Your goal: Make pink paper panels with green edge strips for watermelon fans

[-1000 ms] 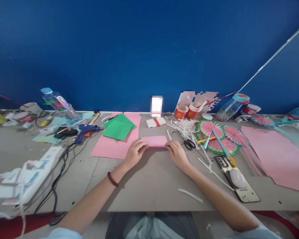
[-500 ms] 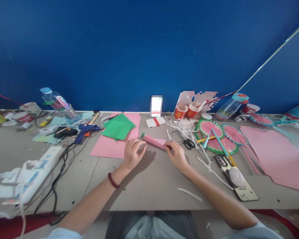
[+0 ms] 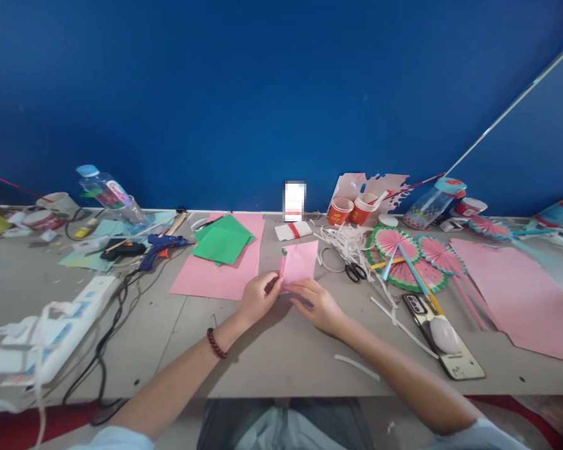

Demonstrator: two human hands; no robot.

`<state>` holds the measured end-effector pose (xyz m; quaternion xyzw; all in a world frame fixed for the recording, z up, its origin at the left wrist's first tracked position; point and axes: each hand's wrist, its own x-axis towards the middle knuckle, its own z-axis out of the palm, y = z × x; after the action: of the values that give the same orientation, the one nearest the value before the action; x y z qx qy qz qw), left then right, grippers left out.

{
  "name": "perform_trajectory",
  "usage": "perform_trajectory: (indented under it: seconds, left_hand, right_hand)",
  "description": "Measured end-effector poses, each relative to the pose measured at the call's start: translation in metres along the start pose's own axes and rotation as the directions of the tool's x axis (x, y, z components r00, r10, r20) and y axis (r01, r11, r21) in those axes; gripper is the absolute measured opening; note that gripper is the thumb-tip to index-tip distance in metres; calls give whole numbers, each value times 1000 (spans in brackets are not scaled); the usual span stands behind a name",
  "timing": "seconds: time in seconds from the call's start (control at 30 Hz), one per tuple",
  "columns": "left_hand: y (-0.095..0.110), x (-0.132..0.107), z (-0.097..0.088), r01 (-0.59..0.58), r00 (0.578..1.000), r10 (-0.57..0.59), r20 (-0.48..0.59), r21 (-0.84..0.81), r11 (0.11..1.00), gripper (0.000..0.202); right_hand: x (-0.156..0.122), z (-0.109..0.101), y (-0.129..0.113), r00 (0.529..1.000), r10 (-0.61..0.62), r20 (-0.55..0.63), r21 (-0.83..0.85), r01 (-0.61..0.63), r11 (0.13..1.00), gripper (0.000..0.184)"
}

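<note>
A pink sheet of paper (image 3: 301,259) stands tilted up off the table at the middle. A narrow folded strip with a green tip runs up its left edge. My left hand (image 3: 259,299) is closed on the lower end of that folded strip, thumb and fingers pinching. My right hand (image 3: 319,306) has its fingers at the near edge of the sheet, closed on it; the thumb's grip is partly hidden. Left of my hands, green paper squares (image 3: 224,240) lie on larger pink paper (image 3: 206,279).
On the right are black-handled scissors (image 3: 355,272), white paper strips (image 3: 344,240), pleated watermelon-patterned paper fans (image 3: 396,244), red cups (image 3: 341,210) and a phone (image 3: 462,364). On the left are a blue glue gun (image 3: 162,245), a bottle (image 3: 110,190) and a power strip (image 3: 82,322).
The pink paper has turned from lying across between both hands to standing up, its folded strip now on the left. My hands have come closer together and lower.
</note>
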<state>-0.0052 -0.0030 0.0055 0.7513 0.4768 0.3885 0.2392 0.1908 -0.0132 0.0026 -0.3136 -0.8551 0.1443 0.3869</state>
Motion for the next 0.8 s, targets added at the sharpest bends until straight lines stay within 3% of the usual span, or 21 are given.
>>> perform_trajectory:
  seconds: [0.07, 0.17, 0.3, 0.4, 0.47, 0.57, 0.8]
  left_hand:
    - [-2, 1, -3, -118, 987, 126, -98, 85, 989, 22]
    - [-5, 4, -9, -306, 898, 378, -226, 298, 904, 22]
    - [-8, 6, -15, -411, 782, 587, -209, 534, 739, 31]
    - [-8, 5, -15, -458, 727, 666, -167, 606, 651, 40]
    - [-8, 3, -15, -474, 719, 681, -137, 620, 626, 41]
    - [-11, 1, -13, -479, 742, 664, -93, 619, 622, 41]
    - [-17, 6, -7, -528, 774, 626, 98, 647, 551, 30]
  right_hand:
    - [1, -4, 1, 998, -36, -52, -80, 32, 996, 28]
    - [-1, -10, 2, 979, -75, -190, -229, 31, 973, 25]
    - [-9, -13, 6, 930, -85, -357, -348, -48, 936, 20]
    - [-15, -15, 10, 920, -77, -385, -349, -68, 935, 24]
    - [-16, -17, 12, 939, -59, -339, -335, -62, 940, 27]
    - [-14, -20, 14, 964, -43, -262, -335, -50, 941, 26]
    - [-6, -20, 24, 963, 54, -262, -269, -127, 955, 23]
